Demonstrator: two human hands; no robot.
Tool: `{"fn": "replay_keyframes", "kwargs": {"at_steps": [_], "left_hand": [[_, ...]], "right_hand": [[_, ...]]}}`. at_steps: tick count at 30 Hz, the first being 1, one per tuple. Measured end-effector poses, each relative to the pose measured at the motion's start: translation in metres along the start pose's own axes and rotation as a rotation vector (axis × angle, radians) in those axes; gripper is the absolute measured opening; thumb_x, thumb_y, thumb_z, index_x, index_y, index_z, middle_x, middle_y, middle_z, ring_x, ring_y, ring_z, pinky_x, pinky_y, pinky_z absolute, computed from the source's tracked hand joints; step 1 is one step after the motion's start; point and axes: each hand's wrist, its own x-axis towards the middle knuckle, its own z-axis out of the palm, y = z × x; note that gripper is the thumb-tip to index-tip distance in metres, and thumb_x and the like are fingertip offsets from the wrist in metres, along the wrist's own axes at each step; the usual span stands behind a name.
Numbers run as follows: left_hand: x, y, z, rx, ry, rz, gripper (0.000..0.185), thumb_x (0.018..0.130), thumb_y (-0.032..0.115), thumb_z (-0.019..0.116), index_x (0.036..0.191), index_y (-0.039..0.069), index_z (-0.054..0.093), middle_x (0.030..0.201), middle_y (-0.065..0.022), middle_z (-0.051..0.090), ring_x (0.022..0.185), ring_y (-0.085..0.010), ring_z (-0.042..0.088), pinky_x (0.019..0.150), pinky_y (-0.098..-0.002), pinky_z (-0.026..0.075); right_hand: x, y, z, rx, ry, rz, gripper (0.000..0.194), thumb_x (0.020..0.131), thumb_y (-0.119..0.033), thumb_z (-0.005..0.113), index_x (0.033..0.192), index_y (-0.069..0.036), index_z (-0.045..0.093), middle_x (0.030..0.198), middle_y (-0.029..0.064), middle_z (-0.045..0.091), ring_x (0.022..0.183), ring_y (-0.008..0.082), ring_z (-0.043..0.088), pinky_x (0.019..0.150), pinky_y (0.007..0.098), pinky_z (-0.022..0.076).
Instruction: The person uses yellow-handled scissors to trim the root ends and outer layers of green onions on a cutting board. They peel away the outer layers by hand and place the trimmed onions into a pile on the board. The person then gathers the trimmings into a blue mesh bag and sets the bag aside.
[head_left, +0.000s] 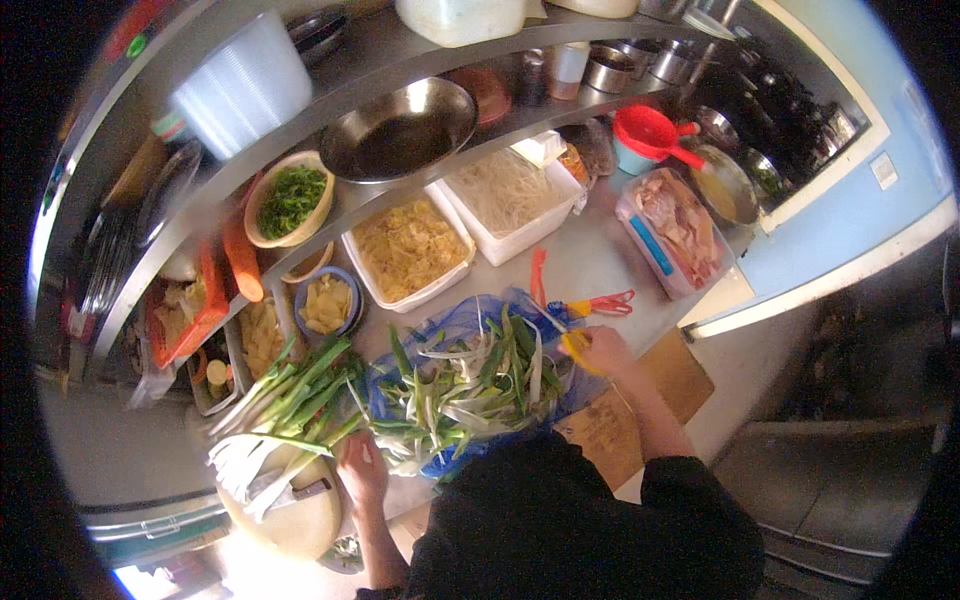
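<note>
My right hand is closed around the yellow handle of what looks like a pair of scissors, its thin blade angled up to the left. Beneath it, a heap of green onion trimmings and leaves lies on a blue mesh bag spread over the metal counter. My left hand is curled beside a bunch of spring onions; whether it grips a stalk is unclear. The white ends of the spring onions rest on a round cutting board, where a dark-handled knife lies partly under them.
Behind the onions stand a tub of yellowish food, a tub of pale noodles and a blue bowl of slices. A box of raw meat sits at right. A wok rests on the shelf. Cardboard lies below.
</note>
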Motion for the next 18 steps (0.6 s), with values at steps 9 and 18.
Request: {"fn": "replay_keyframes", "kwargs": {"at_steps": [9,18], "left_hand": [[-0.056,-0.024,0.018,-0.088,-0.133,-0.311,0.015,0.086,0.013,0.057,0.095,0.005,0.066,0.086,-0.0148,0.067,0.073,-0.0289,0.066,0.066,-0.0379,0.053],[-0.081,-0.035,0.007,-0.048,-0.298,-0.314,0.014,0.085,0.013,0.057,0.093,0.005,0.065,0.09,-0.0142,0.066,0.072,-0.026,0.066,0.065,-0.0376,0.052]], "right_hand": [[0.101,0.092,-0.084,-0.351,0.492,0.048,0.04,0.079,-0.038,0.067,0.091,0.0,0.066,0.092,0.0195,0.068,0.085,0.0362,0.066,0.073,0.045,0.0535],[0.17,0.098,-0.061,-0.324,0.481,0.069,0.044,0.076,-0.034,0.074,0.103,-0.001,0.063,0.1,0.0209,0.066,0.095,0.036,0.064,0.083,0.0436,0.0517]]}}
